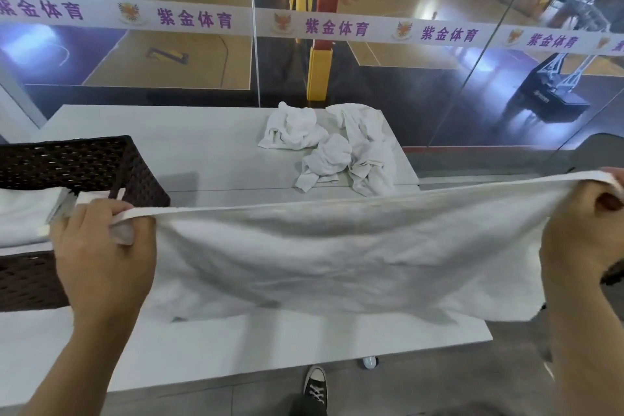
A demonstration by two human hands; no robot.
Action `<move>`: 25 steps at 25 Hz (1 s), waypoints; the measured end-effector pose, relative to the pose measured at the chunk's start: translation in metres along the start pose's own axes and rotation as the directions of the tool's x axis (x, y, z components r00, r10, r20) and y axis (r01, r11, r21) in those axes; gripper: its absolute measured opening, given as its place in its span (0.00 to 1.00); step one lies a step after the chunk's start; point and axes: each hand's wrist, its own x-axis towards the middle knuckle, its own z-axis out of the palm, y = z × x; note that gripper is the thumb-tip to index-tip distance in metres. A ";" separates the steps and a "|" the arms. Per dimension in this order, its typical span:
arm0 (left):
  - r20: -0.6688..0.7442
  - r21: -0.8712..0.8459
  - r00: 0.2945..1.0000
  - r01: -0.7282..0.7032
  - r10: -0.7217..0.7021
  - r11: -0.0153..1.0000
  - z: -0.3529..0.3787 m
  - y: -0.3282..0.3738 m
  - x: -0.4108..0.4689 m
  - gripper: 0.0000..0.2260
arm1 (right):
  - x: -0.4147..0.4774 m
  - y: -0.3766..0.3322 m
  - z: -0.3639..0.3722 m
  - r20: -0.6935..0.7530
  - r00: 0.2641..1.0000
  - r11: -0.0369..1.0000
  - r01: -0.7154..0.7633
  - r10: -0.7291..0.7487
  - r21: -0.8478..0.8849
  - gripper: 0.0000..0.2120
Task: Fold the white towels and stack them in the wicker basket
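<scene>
A white towel [337, 253] hangs stretched out above the table, held by its upper edge. My left hand [101, 253] grips the left corner, and my right hand [584, 233] grips the right corner. The towel's lower part sags down onto the table. At the left stands a dark brown wicker basket [111, 165] with folded white towels [27, 216] inside it. A heap of crumpled white towels [337, 145] lies at the far right of the table.
The white table [189, 145] stands against a glass wall with a white banner strip [337, 27]. The table's near edge runs below the towel, with a caster wheel [369, 362] under it. My shoe [315, 388] shows on the grey floor.
</scene>
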 end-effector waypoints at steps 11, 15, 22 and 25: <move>0.605 0.223 0.775 0.053 -0.181 0.973 0.272 -0.063 0.000 0.10 | -0.080 0.090 0.179 0.640 0.762 0.909 0.191 0.101 -0.370 0.19; 0.687 0.249 0.710 -0.030 -0.155 0.968 0.302 -0.078 -0.074 0.22 | -0.121 0.158 0.190 0.795 0.577 0.856 0.301 0.188 -0.420 0.29; 0.761 0.454 0.530 -0.023 -0.374 0.891 0.298 -0.069 -0.173 0.28 | -0.183 0.216 0.149 0.837 0.455 0.706 0.482 0.305 -0.519 0.36; 0.721 0.514 0.564 -0.044 -0.403 0.857 0.313 -0.082 -0.168 0.30 | -0.164 0.222 0.160 0.832 0.504 0.771 0.428 0.230 -0.472 0.35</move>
